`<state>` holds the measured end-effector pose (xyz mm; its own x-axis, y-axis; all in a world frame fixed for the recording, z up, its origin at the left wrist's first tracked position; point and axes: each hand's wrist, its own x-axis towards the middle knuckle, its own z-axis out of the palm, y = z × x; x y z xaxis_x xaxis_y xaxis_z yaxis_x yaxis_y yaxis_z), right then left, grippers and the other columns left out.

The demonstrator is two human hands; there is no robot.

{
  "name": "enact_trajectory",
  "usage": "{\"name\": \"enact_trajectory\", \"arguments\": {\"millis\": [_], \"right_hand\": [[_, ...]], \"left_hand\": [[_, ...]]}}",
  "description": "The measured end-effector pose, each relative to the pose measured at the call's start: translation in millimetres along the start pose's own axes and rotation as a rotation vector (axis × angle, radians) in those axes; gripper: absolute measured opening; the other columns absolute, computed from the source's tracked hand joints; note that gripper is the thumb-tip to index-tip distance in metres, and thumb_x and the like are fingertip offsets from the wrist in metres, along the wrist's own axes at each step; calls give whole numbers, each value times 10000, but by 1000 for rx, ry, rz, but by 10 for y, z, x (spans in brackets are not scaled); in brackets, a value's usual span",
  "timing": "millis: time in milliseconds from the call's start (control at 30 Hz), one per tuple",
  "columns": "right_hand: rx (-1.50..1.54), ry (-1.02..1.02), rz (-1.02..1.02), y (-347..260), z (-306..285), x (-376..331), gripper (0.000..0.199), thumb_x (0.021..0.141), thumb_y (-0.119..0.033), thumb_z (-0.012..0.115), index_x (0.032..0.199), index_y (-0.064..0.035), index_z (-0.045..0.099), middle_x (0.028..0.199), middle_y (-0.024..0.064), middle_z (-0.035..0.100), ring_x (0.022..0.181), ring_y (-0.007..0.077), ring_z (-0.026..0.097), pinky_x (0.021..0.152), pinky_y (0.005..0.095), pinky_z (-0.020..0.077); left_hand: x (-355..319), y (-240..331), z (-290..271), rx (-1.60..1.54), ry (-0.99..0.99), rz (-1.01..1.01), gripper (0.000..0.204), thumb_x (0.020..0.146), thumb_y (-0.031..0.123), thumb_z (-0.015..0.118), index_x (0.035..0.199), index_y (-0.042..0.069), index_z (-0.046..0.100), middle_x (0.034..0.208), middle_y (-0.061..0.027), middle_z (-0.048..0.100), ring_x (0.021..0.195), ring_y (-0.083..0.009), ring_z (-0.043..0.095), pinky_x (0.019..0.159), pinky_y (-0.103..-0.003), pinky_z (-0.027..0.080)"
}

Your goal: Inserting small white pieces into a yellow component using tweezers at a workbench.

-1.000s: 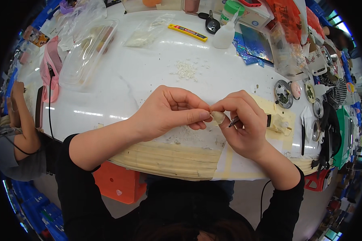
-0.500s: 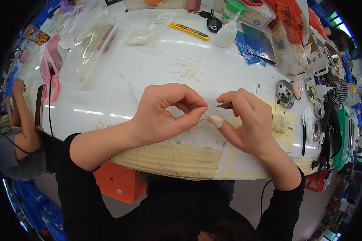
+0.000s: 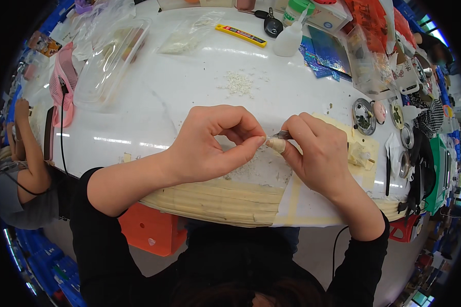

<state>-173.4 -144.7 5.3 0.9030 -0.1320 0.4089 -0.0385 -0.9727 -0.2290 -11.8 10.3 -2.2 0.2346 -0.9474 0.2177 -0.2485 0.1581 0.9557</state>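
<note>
While both hands pinch, the thin tool [image 3: 282, 134] points left, lying level.

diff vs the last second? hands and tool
The right hand has turned its dark pointed tool from pointing down-right to pointing left at the left hand fingertips, which now meet the right thumb. Nothing picked up or let go. The white table and its clutter are unchanged.

Left hand [image 3: 210, 146] fingers pinched, right hand [image 3: 317, 151] gripping thin tool [image 3: 281, 135], white table [image 3: 189, 87]
</note>
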Motion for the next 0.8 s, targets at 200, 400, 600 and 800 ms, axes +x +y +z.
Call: {"name": "enact_trajectory", "arguments": {"millis": [200, 400, 600, 800], "right_hand": [[-41, -12, -38, -16, -9, 9, 262, 731, -228, 751, 782, -111, 522, 658, 19, 489, 558, 199, 554, 464, 326, 420], [-75, -49, -45, -12, -10, 5, 261, 728, -226, 755, 778, -109, 527, 665, 17, 489, 571, 191, 565, 470, 319, 424], [-78, -69, -41, -15, -16, 1, 252, 729, -230, 756, 770, -111, 538, 665, 16, 491, 575, 190, 574, 469, 318, 424], [-84, -86, -50, -17, -22, 5, 243, 733, -240, 754, 762, -119, 545, 653, 14, 488, 561, 192, 574, 462, 322, 422]], "left_hand": [[18, 15, 4, 160, 0, 104, 55, 808, -37, 679, 856, -18, 659, 808, -72, 678, 706, -110, 649, 654, -226, 532], [38, -15, -9, 244, -15, 176, 71, 789, -47, 683, 841, -7, 655, 768, -68, 669, 674, -125, 650, 616, -231, 532], [37, -19, -4, 294, -10, 219, 75, 779, -54, 682, 825, -3, 652, 745, -64, 656, 659, -133, 647, 601, -235, 531], [42, 6, -12, 403, -17, 279, 71, 770, -56, 683, 807, -4, 652, 737, -71, 648, 645, -144, 642, 588, -242, 522]]}}
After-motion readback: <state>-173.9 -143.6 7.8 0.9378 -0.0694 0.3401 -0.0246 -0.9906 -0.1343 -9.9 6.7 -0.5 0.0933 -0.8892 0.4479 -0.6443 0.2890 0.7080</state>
